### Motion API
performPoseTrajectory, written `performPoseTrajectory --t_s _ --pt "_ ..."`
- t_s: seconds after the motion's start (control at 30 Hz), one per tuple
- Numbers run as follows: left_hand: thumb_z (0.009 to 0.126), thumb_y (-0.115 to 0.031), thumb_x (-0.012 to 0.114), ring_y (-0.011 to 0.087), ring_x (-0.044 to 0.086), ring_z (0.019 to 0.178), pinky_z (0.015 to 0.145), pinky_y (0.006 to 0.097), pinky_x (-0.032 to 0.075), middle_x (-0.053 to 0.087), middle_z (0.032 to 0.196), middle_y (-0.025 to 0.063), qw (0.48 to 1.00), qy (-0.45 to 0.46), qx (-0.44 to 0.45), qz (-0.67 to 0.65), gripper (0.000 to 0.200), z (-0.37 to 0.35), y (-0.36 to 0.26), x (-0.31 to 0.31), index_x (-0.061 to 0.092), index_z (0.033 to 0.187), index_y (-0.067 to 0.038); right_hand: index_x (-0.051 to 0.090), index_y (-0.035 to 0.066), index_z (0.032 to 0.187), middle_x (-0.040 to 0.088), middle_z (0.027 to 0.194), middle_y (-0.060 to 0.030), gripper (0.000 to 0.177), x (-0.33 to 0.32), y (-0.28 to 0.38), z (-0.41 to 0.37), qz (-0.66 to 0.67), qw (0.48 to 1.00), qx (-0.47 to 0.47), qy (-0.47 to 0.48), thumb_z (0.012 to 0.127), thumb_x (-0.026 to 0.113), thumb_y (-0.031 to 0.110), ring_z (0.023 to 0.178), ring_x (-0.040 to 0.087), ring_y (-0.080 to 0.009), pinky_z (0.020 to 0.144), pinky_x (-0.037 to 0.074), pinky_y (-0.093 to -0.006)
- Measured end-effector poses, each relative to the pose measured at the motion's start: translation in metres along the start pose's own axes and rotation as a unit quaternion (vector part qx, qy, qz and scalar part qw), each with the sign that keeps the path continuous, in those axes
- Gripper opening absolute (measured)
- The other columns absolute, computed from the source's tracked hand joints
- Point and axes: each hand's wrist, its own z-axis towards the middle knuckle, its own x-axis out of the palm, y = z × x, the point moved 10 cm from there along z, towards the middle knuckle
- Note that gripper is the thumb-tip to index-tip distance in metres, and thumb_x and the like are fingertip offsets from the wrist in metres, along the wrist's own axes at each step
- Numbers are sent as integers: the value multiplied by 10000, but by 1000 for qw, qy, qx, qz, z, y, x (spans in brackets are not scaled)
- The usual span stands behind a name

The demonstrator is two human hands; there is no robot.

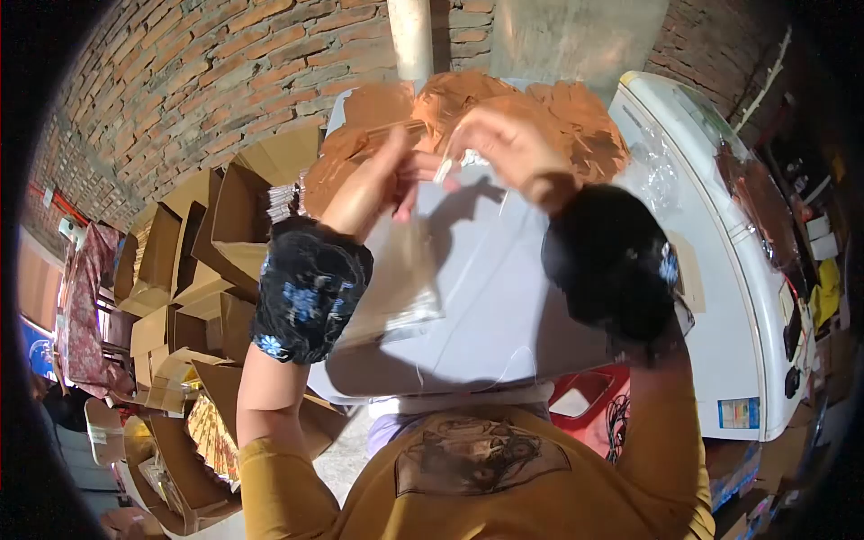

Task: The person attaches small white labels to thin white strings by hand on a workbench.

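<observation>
Both hands are raised close together over the pale table [486,306], slightly blurred by motion. My left hand [382,180] has its thumb up and its fingers apart, pointing towards the right hand. My right hand [513,153] curls inward, with a small white piece [442,171] pinched at its fingertips, right beside the left fingers. Below the left hand lies a stack of clear plastic bags [405,292]. Thin pale threads [513,367] show on the tabletop. Behind the hands spreads a heap of orange-brown pieces [576,126], partly hidden by them.
Open cardboard boxes [193,243] crowd the left side, one lower box holding yellow patterned items [213,439]. A large white appliance [720,270] stands along the right. A brick wall [225,81] and a pale pipe [410,40] close the back. Something red [585,396] sits under the front edge.
</observation>
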Motion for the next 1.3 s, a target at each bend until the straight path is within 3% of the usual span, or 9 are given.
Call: performPoseTrajectory --t_s 0.17,0.27,0.37,0.5,0.63,0.77,0.9,1.03,1.3 --pt "955 -591 257 104 508 603 603 224 429 576 1232 126 977 -169 108 -75 728 -8 -33 -9 455 1312 12 582 53 966 569 910 7 214 27 -9 -13 -149 986 21 69 982 448 218 896 510 -76 807 415 -249" --pt "978 -542 223 95 491 570 575 221 434 616 1187 76 1000 -9 -5 1 670 0 5 3 476 1295 -9 592 46 947 585 902 -5 221 -1 -14 -2 -15 1000 21 -6 978 461 222 891 528 -84 811 422 -252" --pt "981 -533 220 95 490 560 568 221 438 606 1204 90 970 -68 104 -210 663 -5 -16 -2 484 1281 -4 594 51 953 585 867 6 212 -5 -42 -1 -89 996 29 -8 977 460 215 835 534 -87 760 432 -247" --pt "983 -527 209 76 489 554 554 211 433 602 1206 127 993 -91 -35 66 667 -3 18 -7 477 1280 6 591 38 969 586 865 5 195 15 -27 -12 -60 997 41 19 974 458 179 852 542 -96 764 445 -246" --pt "993 -503 206 96 503 551 539 214 422 599 1203 119 968 -63 79 -230 636 -9 -9 11 479 1298 -16 586 47 991 585 856 5 158 4 -67 -10 -59 997 52 -24 964 482 163 819 538 -85 741 446 -236" --pt "981 -537 210 94 510 562 519 208 425 576 1240 129 995 -83 -22 59 672 -7 25 -1 483 1274 3 573 55 1001 573 845 13 132 20 -30 -17 -83 996 28 9 960 486 147 826 535 -82 751 449 -253" --pt "982 -530 237 81 446 564 540 214 417 640 1107 102 950 -60 65 -298 659 -18 6 19 521 1246 3 580 45 992 596 864 11 141 17 -80 -19 -11 990 139 0 960 494 153 784 543 -96 743 462 -266" --pt "990 -507 198 94 489 574 547 205 450 617 1168 126 993 -112 34 -13 656 -19 23 1 510 1252 7 583 12 954 608 844 -31 189 32 -32 -17 -80 997 -6 3 965 487 174 807 578 -108 743 467 -285" --pt "987 -513 242 83 497 648 611 224 443 641 1121 121 978 -147 32 -142 645 -28 33 5 559 1197 9 566 15 945 545 767 20 195 49 -25 -26 -121 992 -15 -10 967 486 192 737 506 -77 684 430 -235"
